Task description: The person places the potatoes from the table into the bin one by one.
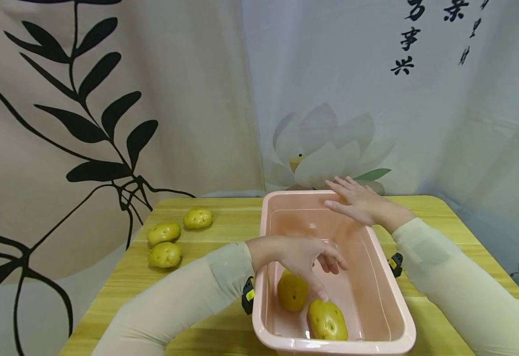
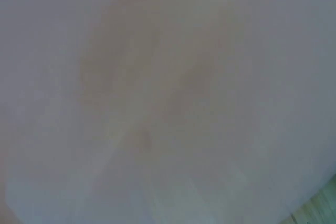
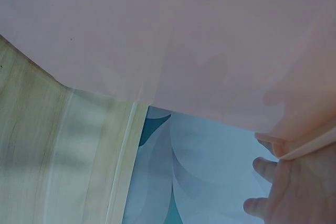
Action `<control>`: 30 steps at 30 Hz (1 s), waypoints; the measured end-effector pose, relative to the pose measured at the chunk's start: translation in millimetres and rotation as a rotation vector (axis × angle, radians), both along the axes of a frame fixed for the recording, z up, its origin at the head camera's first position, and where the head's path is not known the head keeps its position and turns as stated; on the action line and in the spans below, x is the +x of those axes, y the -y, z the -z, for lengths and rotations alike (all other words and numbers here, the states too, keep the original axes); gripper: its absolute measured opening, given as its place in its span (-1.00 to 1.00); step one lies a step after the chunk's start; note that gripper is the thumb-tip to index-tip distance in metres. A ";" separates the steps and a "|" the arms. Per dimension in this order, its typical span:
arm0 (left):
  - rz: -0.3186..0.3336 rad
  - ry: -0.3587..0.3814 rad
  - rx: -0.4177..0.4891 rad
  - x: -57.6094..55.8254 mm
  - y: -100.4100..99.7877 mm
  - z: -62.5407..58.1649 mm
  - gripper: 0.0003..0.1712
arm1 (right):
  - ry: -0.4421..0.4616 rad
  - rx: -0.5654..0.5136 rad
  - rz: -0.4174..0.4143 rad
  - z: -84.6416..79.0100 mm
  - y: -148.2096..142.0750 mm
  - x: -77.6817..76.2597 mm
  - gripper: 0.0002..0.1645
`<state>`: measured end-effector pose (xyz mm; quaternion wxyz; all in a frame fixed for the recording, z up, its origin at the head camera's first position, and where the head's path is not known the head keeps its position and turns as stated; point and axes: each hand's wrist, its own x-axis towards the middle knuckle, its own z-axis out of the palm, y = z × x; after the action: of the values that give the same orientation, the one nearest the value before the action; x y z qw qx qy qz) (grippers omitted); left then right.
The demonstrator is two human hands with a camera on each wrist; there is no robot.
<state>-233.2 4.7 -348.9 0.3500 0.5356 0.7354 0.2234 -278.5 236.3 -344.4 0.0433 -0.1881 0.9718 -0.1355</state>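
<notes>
In the head view a pink plastic basin [image 1: 335, 343] stands on the table. Inside it lie two yellow potatoes: one nearer the front [image 1: 327, 320] and one by the left wall [image 1: 292, 291]. My left hand [image 1: 306, 259] reaches over the left rim; its thumb tip is at the front potato's top, and its other fingers are loosely bent with nothing seen in them. At the far right corner my right hand [image 1: 357, 200] rests across the rim, fingers spread. Its fingers [image 3: 257, 207] show beyond the rim in the right wrist view. A blurred pale surface fills most of the left wrist view.
Three more potatoes lie on the table's left side: one at the back [image 1: 198, 218], one left of it [image 1: 163, 233] and one in front [image 1: 164, 255]. The wooden table [image 1: 215, 316] ends at a printed curtain [image 1: 197, 99] behind.
</notes>
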 end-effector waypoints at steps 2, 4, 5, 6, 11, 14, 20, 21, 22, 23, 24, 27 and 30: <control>0.004 0.002 0.013 -0.5 -0.1 -0.8 -0.25 | -0.002 0.000 0.002 -0.2 -0.4 0.1 -0.05; 0.003 0.010 0.026 -0.8 0.1 -1.3 -0.24 | -0.001 0.002 0.005 -0.1 -0.6 0.0 -0.05; 0.002 0.012 0.032 -1.0 0.2 -1.5 -0.24 | 0.000 0.004 0.006 0.1 -0.6 -0.1 -0.04; 0.003 0.011 0.038 -1.1 0.4 -1.5 -0.24 | 0.002 0.006 0.008 0.3 -0.6 -0.1 -0.04; 0.005 -0.024 0.071 -1.3 1.6 -1.9 -0.23 | 0.005 0.012 0.014 1.1 -0.8 -0.5 -0.04; -0.015 -0.028 0.094 -1.7 3.7 -4.6 -0.22 | 0.005 0.010 0.014 1.1 -0.5 -0.9 -0.04; -0.041 -0.039 0.167 1.4 14.4 -20.1 -0.21 | -0.003 0.001 0.010 0.8 3.3 3.6 -0.04; -0.039 -0.044 0.180 2.1 16.2 -23.4 -0.20 | -0.007 0.002 0.012 1.0 3.5 4.5 -0.04; -0.040 -0.045 0.190 2.9 18.3 -26.6 -0.20 | -0.009 0.003 0.014 1.2 3.7 5.5 -0.04; -0.043 -0.052 0.196 3.9 20.6 -29.8 -0.20 | -0.013 0.005 0.017 1.8 3.6 6.4 -0.03; -0.044 -0.062 0.206 4.9 22.9 -32.8 -0.20 | -0.015 0.007 0.018 2.1 3.8 7.3 -0.03; -0.063 -0.093 0.226 7.8 31.4 -42.3 -0.20 | -0.017 0.006 0.023 1.5 4.2 10.1 -0.03; -0.089 -0.113 0.246 10.0 41.4 -50.8 -0.19 | -0.012 0.003 0.030 0.4 5.5 13.5 -0.02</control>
<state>-223.2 -36.8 -298.1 0.2295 0.5529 0.7440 0.2968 -265.0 230.8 -344.8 0.0359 -0.1742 0.9750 -0.1335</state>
